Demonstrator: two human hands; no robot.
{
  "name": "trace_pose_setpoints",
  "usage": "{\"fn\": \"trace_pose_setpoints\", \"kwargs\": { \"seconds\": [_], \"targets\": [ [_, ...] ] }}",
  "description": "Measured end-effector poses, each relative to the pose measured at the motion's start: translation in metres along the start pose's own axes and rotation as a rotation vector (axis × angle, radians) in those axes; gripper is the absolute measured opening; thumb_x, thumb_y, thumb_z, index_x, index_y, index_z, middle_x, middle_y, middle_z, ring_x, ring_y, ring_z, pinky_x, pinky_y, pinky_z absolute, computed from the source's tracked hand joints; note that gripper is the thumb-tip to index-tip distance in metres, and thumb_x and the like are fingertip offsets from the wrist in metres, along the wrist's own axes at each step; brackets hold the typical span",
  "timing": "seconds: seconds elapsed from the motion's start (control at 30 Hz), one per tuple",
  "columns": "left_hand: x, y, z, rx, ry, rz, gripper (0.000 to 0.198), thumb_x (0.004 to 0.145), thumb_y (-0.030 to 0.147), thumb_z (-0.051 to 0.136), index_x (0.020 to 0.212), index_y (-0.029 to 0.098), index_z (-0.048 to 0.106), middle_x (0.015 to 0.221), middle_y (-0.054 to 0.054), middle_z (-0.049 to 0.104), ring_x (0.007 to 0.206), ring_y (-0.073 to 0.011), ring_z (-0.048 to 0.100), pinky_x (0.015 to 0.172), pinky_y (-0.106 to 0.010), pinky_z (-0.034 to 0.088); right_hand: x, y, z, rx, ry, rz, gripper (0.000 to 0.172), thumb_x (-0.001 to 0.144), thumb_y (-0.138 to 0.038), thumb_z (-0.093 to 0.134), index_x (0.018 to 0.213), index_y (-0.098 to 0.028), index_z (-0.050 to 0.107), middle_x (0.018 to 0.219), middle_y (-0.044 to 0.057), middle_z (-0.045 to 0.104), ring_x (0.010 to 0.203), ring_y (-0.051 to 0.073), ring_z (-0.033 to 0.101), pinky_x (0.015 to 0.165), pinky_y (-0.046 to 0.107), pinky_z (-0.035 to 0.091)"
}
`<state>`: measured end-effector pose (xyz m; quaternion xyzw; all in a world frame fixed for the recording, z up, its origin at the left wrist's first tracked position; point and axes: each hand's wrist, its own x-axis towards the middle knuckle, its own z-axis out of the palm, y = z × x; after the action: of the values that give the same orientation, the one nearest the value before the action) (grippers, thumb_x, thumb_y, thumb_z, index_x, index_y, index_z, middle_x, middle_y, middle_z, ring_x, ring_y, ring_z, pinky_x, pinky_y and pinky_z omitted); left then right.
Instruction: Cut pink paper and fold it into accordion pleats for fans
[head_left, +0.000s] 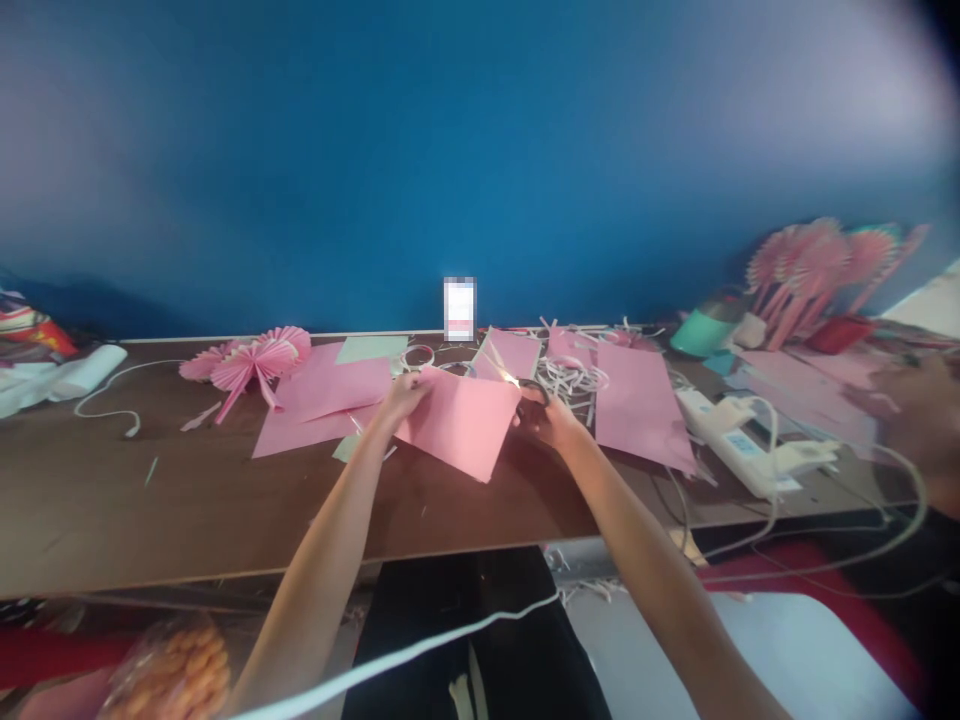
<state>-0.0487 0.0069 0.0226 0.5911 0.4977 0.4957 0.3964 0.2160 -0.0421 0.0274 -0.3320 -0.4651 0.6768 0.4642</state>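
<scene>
The left hand (405,395) has its fingers clamped on the 10 o'clock corner of a flat pink paper sheet (461,430), holding it off the brown wooden worktop (150,500), seemingly taut for the dark-handled scissors (527,386) that the right hand (546,420) grips with closed fingers at 2 o'clock

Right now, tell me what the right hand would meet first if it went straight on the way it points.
The right hand would most likely meet the pink sheet, right where its scissors bite; the left hand holds that sheet. Depth is unclear.
</scene>
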Motion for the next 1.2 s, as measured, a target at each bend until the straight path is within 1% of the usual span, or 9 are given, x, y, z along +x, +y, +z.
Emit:
{"fn": "trace_pose_setpoints", "kwargs": {
  "seconds": [0.2,0.27,0.33,0.43,0.53,0.77,0.9,1.1,1.2],
  "targets": [
    [0.004,-0.007,-0.001,0.106,-0.219,0.052,0.022,0.068,0.035,0.065,0.063,0.017,0.055,0.061,0.001,0.052,0.057,-0.0126,0.047,0.051,-0.023,0.034,0.005,0.0,-0.007,-0.188,0.112,-0.13,0.029,0.071,-0.037,0.064,0.095,-0.022,0.06,0.06,-0.004,0.056,0.044,0.007,0.045,0.037,0.018,0.024],
    [0.003,-0.007,0.0,0.119,-0.287,0.043,0.02,0.069,0.036,0.064,0.067,0.017,0.058,0.066,0.0,0.056,0.06,-0.014,0.051,0.054,-0.024,0.037,0.007,0.003,-0.008,-0.328,0.085,-0.14,0.027,0.072,-0.037,0.064,0.094,-0.022,0.06,0.058,-0.005,0.055,0.042,0.007,0.043,0.037,0.018,0.022],
    [0.001,-0.008,0.002,0.14,-0.309,0.016,0.016,0.071,0.033,0.061,0.071,0.017,0.061,0.067,-0.001,0.058,0.061,-0.0145,0.053,0.056,-0.025,0.039,0.009,0.006,-0.008,-0.435,0.036,-0.151,0.027,0.071,-0.037,0.065,0.093,-0.02,0.062,0.062,-0.004,0.057,0.046,0.007,0.047,0.041,0.018,0.028],
    [-0.003,-0.007,0.009,0.117,-0.235,0.022,0.012,0.071,0.024,0.057,0.078,0.017,0.063,0.069,-0.001,0.06,0.063,-0.0152,0.056,0.058,-0.025,0.042,0.009,0.01,-0.006,-0.518,-0.055,-0.195,0.026,0.068,-0.033,0.069,0.089,-0.019,0.066,0.081,0.002,0.064,0.069,0.013,0.058,0.06,0.024,0.044],
    [-0.008,-0.003,0.016,0.072,-0.14,0.066,0.015,0.067,0.018,0.056,0.081,0.017,0.063,0.072,-0.003,0.062,0.069,-0.0173,0.057,0.062,-0.027,0.044,0.008,0.011,-0.004,-0.557,-0.117,-0.214,0.028,0.067,-0.033,0.07,0.09,-0.018,0.067,0.091,0.004,0.064,0.084,0.019,0.059,0.073,0.03,0.046],
    [-0.016,0.007,0.018,0.177,-0.085,0.159,0.014,0.068,0.013,0.048,0.074,0.017,0.06,0.071,-0.001,0.062,0.065,-0.0153,0.055,0.062,-0.026,0.041,0.006,0.006,-0.011,-0.692,-0.129,-0.196,0.024,0.07,-0.037,0.068,0.081,-0.016,0.064,0.07,0.0,0.057,0.064,0.013,0.053,0.058,0.024,0.041],
    [-0.019,0.007,0.018,0.24,-0.072,0.189,0.015,0.07,0.014,0.045,0.076,0.017,0.059,0.075,0.0,0.063,0.07,-0.0155,0.056,0.065,-0.026,0.041,0.004,0.004,-0.019,-0.739,-0.136,-0.117,0.025,0.072,-0.04,0.065,0.082,-0.017,0.063,0.064,-0.002,0.054,0.056,0.01,0.049,0.052,0.022,0.038],
    [-0.021,0.005,0.021,0.281,-0.025,0.235,0.019,0.072,0.014,0.043,0.081,0.019,0.058,0.081,0.0,0.064,0.077,-0.016,0.058,0.071,-0.027,0.043,0.003,0.004,-0.021,-0.717,-0.121,-0.128,0.031,0.07,-0.038,0.069,0.092,-0.017,0.064,0.089,0.004,0.063,0.082,0.017,0.059,0.071,0.026,0.045],
    [-0.021,0.002,0.021,0.285,-0.024,0.236,0.018,0.072,0.013,0.043,0.081,0.018,0.058,0.081,-0.001,0.064,0.078,-0.0166,0.058,0.072,-0.028,0.043,0.003,0.004,-0.019,-0.696,-0.091,-0.146,0.027,0.072,-0.039,0.067,0.087,-0.017,0.064,0.086,0.003,0.063,0.08,0.017,0.06,0.07,0.027,0.045]
  ]
}}
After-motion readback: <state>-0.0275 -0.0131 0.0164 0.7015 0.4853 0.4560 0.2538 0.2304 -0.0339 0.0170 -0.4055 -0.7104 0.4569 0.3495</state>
